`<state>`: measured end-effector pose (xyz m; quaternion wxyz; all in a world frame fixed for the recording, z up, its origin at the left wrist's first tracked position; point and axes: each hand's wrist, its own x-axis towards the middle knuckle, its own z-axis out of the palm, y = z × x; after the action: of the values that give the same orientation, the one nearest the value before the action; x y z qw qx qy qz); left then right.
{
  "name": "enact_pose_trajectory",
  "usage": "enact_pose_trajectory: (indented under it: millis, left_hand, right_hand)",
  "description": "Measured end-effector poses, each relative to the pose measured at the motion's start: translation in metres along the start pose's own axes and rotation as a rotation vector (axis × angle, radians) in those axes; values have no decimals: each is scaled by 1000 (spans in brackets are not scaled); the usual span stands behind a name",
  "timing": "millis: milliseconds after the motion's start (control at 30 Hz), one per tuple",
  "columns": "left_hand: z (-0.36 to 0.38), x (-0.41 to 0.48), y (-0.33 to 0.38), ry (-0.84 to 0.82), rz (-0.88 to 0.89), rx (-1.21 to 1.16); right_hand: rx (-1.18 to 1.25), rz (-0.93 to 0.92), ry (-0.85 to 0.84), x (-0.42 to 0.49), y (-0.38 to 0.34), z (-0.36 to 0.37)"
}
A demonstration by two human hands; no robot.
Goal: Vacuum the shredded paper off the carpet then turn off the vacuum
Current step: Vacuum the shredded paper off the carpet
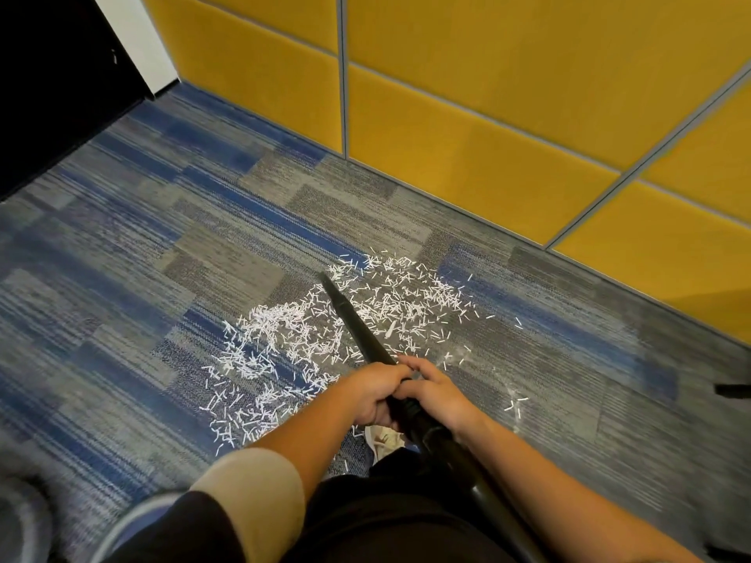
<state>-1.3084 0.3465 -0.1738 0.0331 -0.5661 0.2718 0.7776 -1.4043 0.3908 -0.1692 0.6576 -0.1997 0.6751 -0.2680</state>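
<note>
The shredded paper [280,327] is scattered in a broad patch at the centre of the frame. It is thickest to the left of the black vacuum nozzle [348,314], and thinner strays trail toward the lower right. The nozzle's narrow tip is laid into the upper part of the patch, apparently against the carpet [122,278]. The tube is held by both grips, side by side just below centre. The left grip [376,394] is curled round it from the left and the right grip [437,394] is wrapped over it from the right. Most of the paper is judged not yet collected. The tip is best kept low and drawn slowly through the dense heap in overlapping passes, so that strips are sucked up rather than flicked aside. The strays toward the yellow wall panels [487,115] can be left for last.
</note>
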Motion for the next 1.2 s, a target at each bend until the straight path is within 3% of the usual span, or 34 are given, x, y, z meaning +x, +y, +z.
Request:
enact_pose_trajectory:
  millis: [1200]
  left_hand:
    - [17, 39, 41, 7, -30, 66]
  right_hand:
    - [45, 48, -20, 23, -29, -38]
